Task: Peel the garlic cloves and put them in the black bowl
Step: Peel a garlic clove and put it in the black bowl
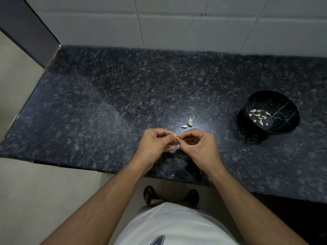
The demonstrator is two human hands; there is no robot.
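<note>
My left hand [157,144] and my right hand [200,144] meet fingertip to fingertip above the front of the dark granite counter [123,96]. Between them they pinch a small garlic clove [178,138], mostly hidden by the fingers. Just beyond the hands, a loose clove [184,126] lies on the counter beside the stripped garlic stem and root [191,122]. The black bowl [286,128] with gold veining stands at the right, well apart from the hands, and holds several peeled cloves [259,115].
A white tiled wall [177,20] backs the counter. A grey pillar [30,30] closes its left end. The counter's front edge runs just below my wrists, with the floor and my sandalled feet [169,195] beneath.
</note>
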